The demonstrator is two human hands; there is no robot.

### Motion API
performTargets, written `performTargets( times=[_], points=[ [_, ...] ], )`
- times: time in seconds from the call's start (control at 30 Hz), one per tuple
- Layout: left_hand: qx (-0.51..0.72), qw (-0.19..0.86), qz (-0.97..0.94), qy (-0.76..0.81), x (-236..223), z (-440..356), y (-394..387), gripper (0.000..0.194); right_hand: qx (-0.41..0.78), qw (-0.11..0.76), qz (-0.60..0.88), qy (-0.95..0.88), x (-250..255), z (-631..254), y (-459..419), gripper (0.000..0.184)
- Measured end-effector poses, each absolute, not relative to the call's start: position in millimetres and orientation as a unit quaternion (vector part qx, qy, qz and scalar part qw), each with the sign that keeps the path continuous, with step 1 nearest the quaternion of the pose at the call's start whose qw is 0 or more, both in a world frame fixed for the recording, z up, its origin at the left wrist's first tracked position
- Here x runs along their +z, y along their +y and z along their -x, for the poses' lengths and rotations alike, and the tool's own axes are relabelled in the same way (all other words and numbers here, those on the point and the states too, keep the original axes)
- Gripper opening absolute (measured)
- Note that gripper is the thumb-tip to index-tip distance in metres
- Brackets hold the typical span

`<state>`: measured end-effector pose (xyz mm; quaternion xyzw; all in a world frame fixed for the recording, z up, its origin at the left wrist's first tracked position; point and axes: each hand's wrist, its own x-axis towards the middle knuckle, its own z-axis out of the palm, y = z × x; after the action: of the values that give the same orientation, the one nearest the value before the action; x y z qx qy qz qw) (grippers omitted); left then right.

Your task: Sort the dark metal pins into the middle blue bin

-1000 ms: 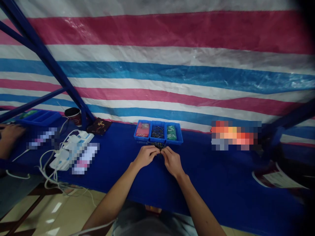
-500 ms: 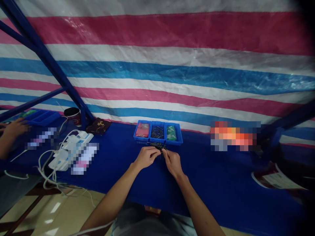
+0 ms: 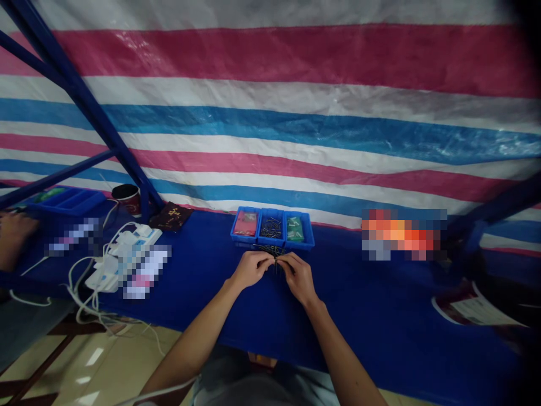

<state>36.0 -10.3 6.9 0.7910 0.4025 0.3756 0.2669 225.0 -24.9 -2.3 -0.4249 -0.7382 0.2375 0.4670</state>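
Observation:
My left hand (image 3: 252, 269) and my right hand (image 3: 298, 276) meet fingertip to fingertip just in front of a blue three-part bin (image 3: 273, 245). Both are closed in a pinch; the small item between them is too fine to name. A pile of thin dark screw-like pieces (image 3: 270, 249) lies right beyond the fingertips, partly hidden by them. In the bin, the left compartment holds a pink piece (image 3: 245, 225) with small parts on it. More dark screw-like pieces (image 3: 271, 226) fill the middle one. Small pale parts lie on a green piece (image 3: 295, 228) at the right.
Left of me, a white power strip (image 3: 139, 242) with tangled cables lies on the blue table (image 3: 203, 254). Behind it are a brown packet (image 3: 171, 216), a dark cup (image 3: 128, 198) and another blue tray (image 3: 70, 201). Another person's hand (image 3: 14, 234) is at far left. A labelled tub (image 3: 473, 304) stands right.
My right hand's fingers have shifted slightly and bent more at the knuckles, still meeting the left fingertips. The other person's hand at far left has drawn back leftward.

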Motion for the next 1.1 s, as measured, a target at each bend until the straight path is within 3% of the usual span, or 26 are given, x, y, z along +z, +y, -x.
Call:
performTargets(
  times=[0.2,0.53,0.73,1.1],
  points=[
    [0.373,0.263,-0.796,0.397,6.7,-36.1,-10.1,0.031,0.227,0.434,0.444,-0.751,1.7,-224.7,-27.4,0.028],
    [0.362,0.263,-0.805,0.389,7.0,-37.4,-11.7,0.033,0.195,0.394,0.489,-0.753,-6.3,-224.0,-25.9,0.048],
    [0.371,0.261,-0.796,0.401,7.8,-36.9,-10.9,0.034,0.231,0.427,0.467,-0.739,-1.5,-225.0,-27.6,0.024],
    [0.371,0.254,-0.797,0.402,6.7,-37.4,-10.3,0.033,0.234,0.452,0.439,-0.741,-1.2,-224.3,-25.6,0.025]
  ],
)
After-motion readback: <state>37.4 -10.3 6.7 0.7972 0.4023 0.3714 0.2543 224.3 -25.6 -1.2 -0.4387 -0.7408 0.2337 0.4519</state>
